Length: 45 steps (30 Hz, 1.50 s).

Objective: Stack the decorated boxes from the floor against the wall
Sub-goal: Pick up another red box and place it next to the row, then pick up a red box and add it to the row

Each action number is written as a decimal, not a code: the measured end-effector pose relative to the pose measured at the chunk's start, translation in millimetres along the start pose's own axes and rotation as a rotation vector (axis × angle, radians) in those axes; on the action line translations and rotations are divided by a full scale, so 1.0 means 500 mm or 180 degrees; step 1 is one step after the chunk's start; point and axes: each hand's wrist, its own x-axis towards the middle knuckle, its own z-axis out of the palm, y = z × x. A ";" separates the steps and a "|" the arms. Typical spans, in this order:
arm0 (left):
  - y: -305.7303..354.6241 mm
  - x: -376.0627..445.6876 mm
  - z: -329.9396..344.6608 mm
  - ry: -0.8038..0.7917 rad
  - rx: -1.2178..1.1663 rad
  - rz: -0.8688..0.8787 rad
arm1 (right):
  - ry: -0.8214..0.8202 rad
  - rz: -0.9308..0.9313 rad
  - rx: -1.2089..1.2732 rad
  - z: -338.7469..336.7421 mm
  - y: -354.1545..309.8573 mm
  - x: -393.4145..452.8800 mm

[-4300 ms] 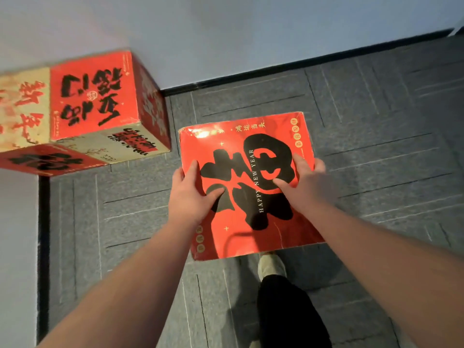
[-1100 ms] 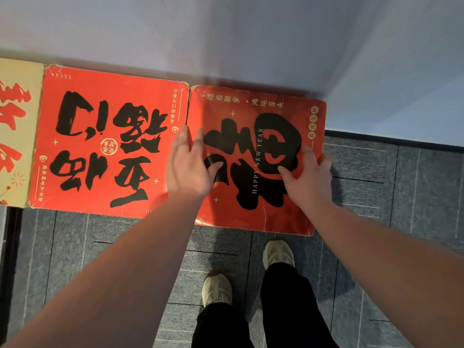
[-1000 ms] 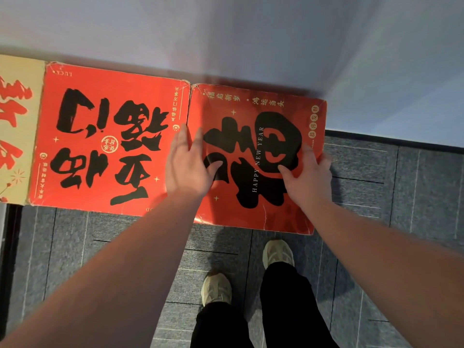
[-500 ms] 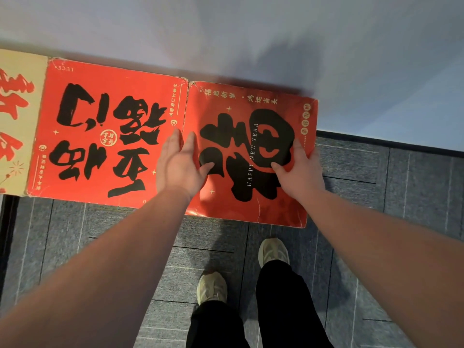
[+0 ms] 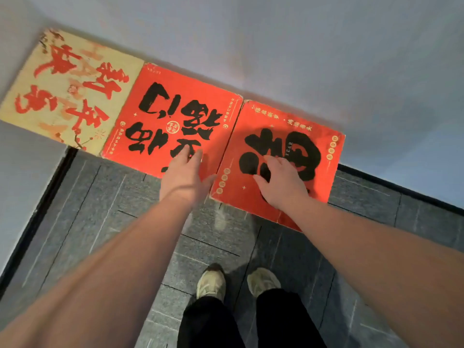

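Decorated boxes are sitting in a row against the pale grey wall (image 5: 301, 46), their tops facing the camera, above a floor (image 5: 105, 222) of dark grey carpet tiles edged by a black skirting strip. Leftmost, the cream box (image 5: 67, 91) with red lettering is lying in the corner, touching the red box (image 5: 160, 116) with black brushwork beside it. The left hand (image 5: 184, 175) is resting flat on that middle box's near edge, fingers straight and gripping nothing. Touching it on the right, the second red box (image 5: 324, 172) is carrying the right hand (image 5: 281, 182), fingers spread and relaxed on its top. Below, two pale shoes (image 5: 211, 285) and black trousers are showing.
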 end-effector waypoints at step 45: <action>-0.632 -2.212 0.711 0.1598 -0.2675 -0.5271 | -0.2357 -0.4759 -0.3223 1.137 -0.340 -1.770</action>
